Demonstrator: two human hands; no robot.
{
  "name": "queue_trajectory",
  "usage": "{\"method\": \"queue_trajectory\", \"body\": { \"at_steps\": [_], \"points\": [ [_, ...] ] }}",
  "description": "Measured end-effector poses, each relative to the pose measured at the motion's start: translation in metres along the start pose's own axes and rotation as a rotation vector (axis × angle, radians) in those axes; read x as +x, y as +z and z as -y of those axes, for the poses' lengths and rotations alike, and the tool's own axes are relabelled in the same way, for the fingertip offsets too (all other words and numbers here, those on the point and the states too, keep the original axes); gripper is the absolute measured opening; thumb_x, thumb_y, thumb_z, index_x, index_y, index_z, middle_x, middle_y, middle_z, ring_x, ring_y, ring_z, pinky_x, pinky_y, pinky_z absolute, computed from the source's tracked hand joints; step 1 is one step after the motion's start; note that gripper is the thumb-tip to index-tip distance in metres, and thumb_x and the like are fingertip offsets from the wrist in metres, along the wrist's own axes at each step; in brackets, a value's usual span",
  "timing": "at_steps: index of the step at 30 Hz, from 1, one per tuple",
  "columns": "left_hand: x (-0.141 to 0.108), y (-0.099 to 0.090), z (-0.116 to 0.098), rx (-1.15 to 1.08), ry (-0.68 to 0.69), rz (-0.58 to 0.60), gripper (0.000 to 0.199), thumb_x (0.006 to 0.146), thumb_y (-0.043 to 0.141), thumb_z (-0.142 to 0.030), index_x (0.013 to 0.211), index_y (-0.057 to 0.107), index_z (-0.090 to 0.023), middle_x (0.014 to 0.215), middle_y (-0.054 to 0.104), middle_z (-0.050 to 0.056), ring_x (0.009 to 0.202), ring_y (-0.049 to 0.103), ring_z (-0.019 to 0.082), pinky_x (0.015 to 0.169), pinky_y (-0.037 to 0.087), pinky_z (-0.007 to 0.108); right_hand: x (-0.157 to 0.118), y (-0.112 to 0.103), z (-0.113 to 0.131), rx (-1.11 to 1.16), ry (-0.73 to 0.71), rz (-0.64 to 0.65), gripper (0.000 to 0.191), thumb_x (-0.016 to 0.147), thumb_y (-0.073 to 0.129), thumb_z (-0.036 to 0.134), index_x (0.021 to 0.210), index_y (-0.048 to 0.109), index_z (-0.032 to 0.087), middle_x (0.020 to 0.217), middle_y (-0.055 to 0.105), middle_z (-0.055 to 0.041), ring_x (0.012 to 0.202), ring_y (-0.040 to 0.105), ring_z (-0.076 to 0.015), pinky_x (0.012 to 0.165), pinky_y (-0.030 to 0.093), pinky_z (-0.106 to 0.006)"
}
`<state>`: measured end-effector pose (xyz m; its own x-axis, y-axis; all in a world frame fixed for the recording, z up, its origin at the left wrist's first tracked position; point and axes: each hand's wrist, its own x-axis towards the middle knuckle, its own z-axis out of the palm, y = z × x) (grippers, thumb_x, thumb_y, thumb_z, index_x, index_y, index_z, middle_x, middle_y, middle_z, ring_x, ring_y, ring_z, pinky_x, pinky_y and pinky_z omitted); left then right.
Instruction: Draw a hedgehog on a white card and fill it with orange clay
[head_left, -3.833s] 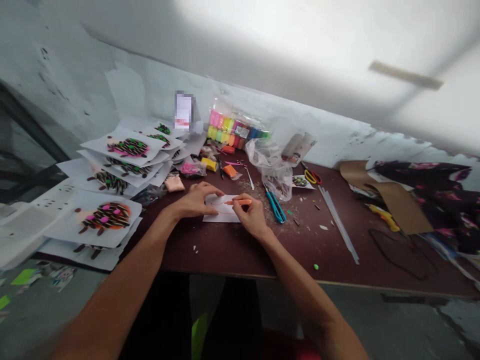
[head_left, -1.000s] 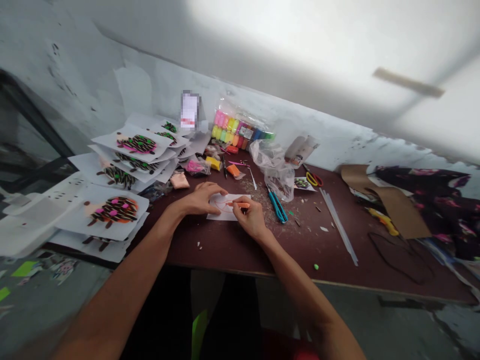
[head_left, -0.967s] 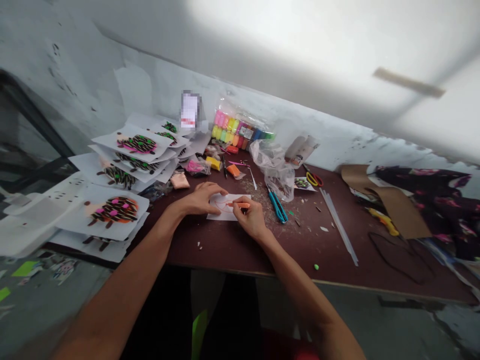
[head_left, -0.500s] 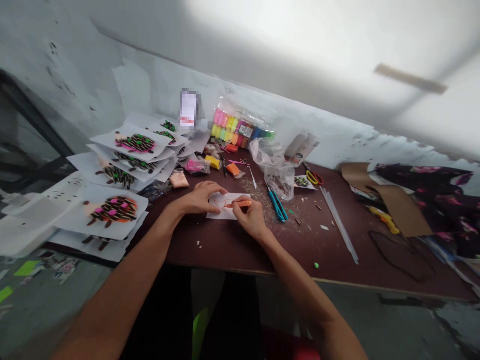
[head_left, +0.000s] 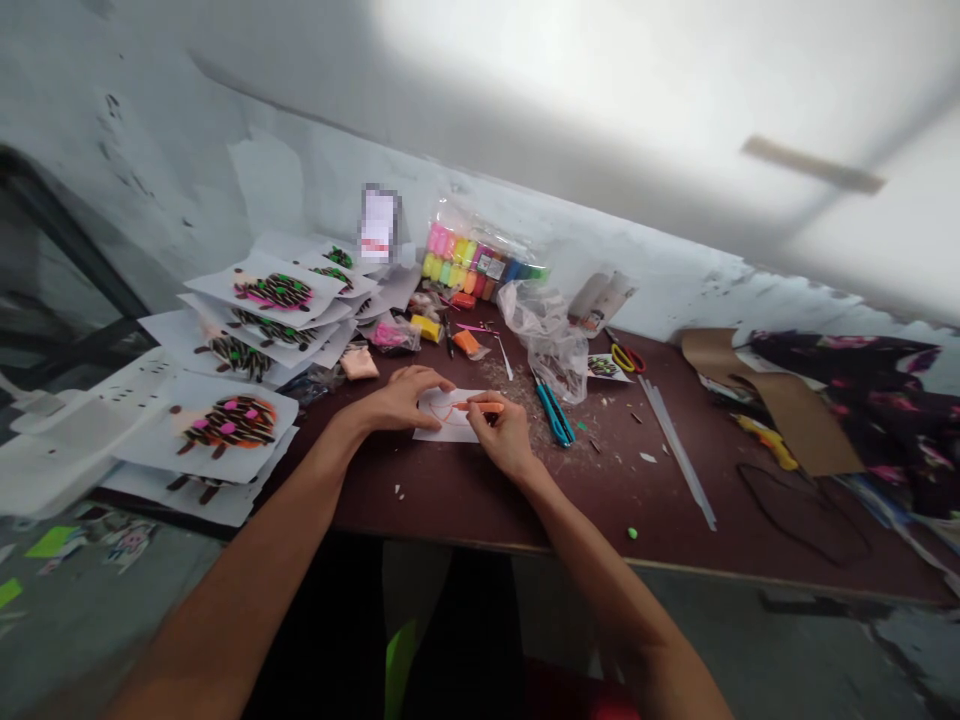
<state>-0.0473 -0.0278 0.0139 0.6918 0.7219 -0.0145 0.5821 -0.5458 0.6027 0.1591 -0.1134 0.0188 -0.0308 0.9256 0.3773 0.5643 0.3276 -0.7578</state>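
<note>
A small white paper point(head_left: 442, 431) lies on the dark red table point(head_left: 450, 500), with orange curved lines drawn on it. My right hand point(head_left: 504, 432) is closed around an orange pen point(head_left: 487, 407), its tip at the paper near the lines. My left hand point(head_left: 409, 397) rests on the paper's left side, thumb and fingers apart, holding nothing. The teal cutter point(head_left: 555, 412) lies just right of my right hand. Beyond the hands sit an orange clay pack point(head_left: 469, 344) and a yellow one point(head_left: 426, 328).
Stacked papers with clay hedgehogs point(head_left: 229, 425) are at the left beside a white power strip point(head_left: 82, 410). Behind are a clay set point(head_left: 480, 262) and plastic bag point(head_left: 555, 350). Scissors point(head_left: 626, 358), glue sticks point(head_left: 679, 450) and a yellow glue gun point(head_left: 769, 440) lie right.
The pen tip has shifted slightly on the paper in my right hand. My left hand has stayed in place, and the view has tilted slightly.
</note>
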Motion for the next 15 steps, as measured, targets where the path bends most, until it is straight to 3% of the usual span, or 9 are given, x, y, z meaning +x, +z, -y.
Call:
{"method": "queue_trajectory", "body": {
  "at_steps": [8,15],
  "points": [
    [-0.0018,0.0003,-0.0041,0.006,-0.019,0.001,0.063,0.068,0.070,-0.035,0.130,0.061,-0.027,0.140,0.057,0.005,0.138,0.042,0.031,0.119,0.026,0.045,0.0009,0.0037,-0.0045,-0.006,-0.042,0.040,0.021,0.089,0.057,0.026,0.086,0.075,0.018,0.085,0.078,-0.0052,0.067,0.065,-0.0153,0.060,0.045,-0.024],
    [-0.0002,0.0009,-0.0002,0.017,-0.001,-0.004,0.061,0.069,0.070,-0.036,0.129,0.061,-0.029,0.139,0.058,0.004,0.136,0.043,0.031,0.118,0.028,0.046,0.0016,0.0025,-0.0044,-0.021,-0.035,0.042,0.019,0.088,0.058,0.025,0.084,0.075,0.019,0.079,0.076,-0.0039,0.062,0.061,-0.0148,0.057,0.043,-0.024]
  ]
}}
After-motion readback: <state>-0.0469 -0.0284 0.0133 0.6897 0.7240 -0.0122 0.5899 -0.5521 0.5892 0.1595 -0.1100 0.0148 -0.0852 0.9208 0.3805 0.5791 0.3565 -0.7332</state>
